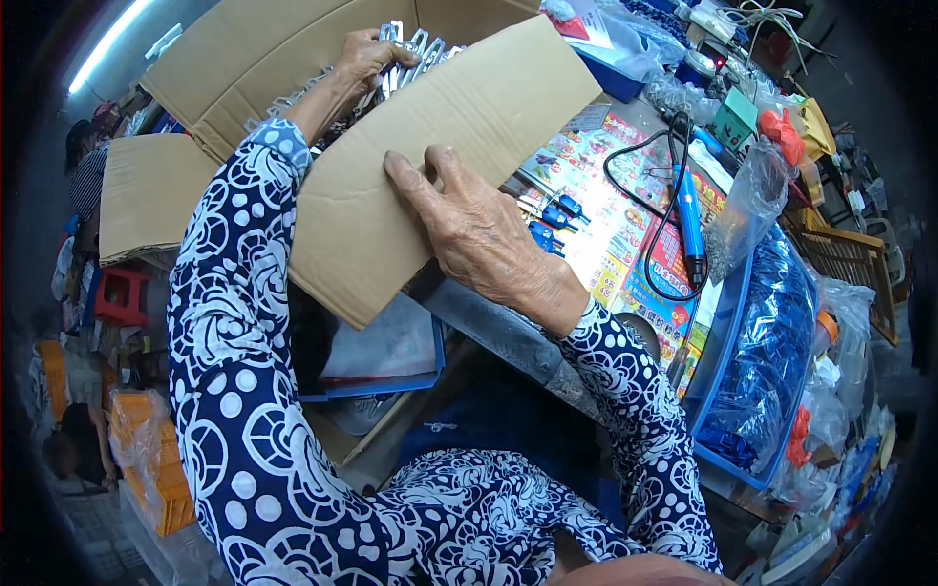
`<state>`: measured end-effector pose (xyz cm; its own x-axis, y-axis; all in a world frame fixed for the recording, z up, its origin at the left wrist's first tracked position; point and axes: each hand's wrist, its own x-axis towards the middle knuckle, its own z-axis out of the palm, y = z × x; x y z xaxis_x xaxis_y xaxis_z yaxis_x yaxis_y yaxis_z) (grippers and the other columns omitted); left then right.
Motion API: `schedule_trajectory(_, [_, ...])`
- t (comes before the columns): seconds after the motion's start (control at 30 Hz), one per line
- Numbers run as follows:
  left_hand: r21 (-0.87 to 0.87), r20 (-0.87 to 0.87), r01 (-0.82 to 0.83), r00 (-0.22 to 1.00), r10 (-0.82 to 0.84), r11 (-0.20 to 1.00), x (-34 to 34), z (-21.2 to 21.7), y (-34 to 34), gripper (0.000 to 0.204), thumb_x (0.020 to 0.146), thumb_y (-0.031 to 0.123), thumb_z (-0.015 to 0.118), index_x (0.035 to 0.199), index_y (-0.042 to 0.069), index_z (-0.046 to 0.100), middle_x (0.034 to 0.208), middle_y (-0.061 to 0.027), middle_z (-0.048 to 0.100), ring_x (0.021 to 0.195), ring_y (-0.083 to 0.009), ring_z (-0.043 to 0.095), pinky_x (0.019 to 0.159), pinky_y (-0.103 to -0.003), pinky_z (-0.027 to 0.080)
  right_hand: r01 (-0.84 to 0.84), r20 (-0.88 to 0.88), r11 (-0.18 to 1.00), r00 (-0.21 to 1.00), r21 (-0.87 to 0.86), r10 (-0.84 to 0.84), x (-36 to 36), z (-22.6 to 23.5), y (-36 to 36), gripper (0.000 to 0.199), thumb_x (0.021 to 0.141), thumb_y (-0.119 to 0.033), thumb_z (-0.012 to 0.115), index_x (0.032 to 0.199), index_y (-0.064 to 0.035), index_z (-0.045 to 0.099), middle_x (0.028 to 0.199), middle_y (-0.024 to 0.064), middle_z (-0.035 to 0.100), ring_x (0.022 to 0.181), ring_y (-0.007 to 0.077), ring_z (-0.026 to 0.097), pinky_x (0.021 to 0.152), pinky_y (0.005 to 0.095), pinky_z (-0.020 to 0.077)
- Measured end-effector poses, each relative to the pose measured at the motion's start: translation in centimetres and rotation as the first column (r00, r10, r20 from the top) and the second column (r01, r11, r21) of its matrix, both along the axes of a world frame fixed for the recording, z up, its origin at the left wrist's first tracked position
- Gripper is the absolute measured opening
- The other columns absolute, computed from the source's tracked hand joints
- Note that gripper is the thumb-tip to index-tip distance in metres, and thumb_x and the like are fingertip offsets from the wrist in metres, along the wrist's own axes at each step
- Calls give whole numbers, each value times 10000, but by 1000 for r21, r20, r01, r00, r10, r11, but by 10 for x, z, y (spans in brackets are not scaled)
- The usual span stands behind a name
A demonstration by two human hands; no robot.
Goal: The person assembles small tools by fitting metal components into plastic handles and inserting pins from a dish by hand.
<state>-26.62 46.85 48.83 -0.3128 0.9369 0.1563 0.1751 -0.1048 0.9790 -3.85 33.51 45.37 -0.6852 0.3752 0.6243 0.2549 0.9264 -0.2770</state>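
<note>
A large cardboard box point(269, 59) stands at the upper left with many silver metal pieces point(420, 57) in it, their ends loop-shaped. My left hand point(363, 64) reaches inside, its fingers curled round some of these pieces; the exact kind I cannot make out. Across the front of the box a wide cardboard flap point(362, 210) slants outward. My right hand point(479, 220) holds this flap near its right edge, thumb and a bent finger on top, the other fingers hidden. Right of the flap lie several blue-handled metal tools point(555, 215).
A printed sheet point(625, 234) covers the worktable, with a blue pen-shaped tool point(689, 220) and its black cable on it. At the right is a blue bin point(728, 391) of blue wrapped goods. A lower blue tray point(391, 376), red stool point(122, 296) and orange crates point(151, 459) stand left.
</note>
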Motion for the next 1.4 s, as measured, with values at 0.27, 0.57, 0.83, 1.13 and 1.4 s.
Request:
schedule_trajectory(0.27, [14,-41,-65,997,66,998,-12,19,-1,212,603,-97,657,774,-48,541,681,-119,603,558,-182,607,480,-283,502,-6,-8,1000,1000,-3,6,-4,8,-3,508,720,46,476,1209,-52,379,953,170,427,835,322,520,647,384,487])
schedule_trajectory(0.57, [124,147,-88,987,70,988,-40,37,0,157,567,-137,660,635,-50,548,605,-160,579,457,-212,583,368,-286,481,4,2,1000,1000,0,-4,-7,13,-6,512,722,45,474,1216,-45,378,948,172,430,829,322,523,640,374,490])
schedule_trajectory(0.83, [236,297,-422,889,348,876,-35,69,-23,208,544,-178,666,657,-83,519,667,-179,584,535,-241,602,473,-347,541,32,15,999,999,10,-32,-2,6,-18,531,704,53,487,1212,-44,368,968,186,430,842,340,517,656,387,481])
schedule_trajectory(1.13, [192,576,-238,813,87,952,-49,67,2,281,614,-31,712,844,-50,553,689,-84,583,527,-149,566,387,-201,439,75,28,997,997,-33,-74,-11,-3,-26,518,691,26,520,1183,-63,381,947,196,445,838,363,517,652,418,467])
schedule_trajectory(1.4, [-77,564,283,803,-193,956,110,-151,-19,212,652,3,686,798,-57,546,708,-109,592,555,-175,581,411,-215,431,110,-147,993,984,38,-103,-17,-65,-96,386,657,-1,550,1026,-15,437,891,163,437,812,320,525,586,372,500])
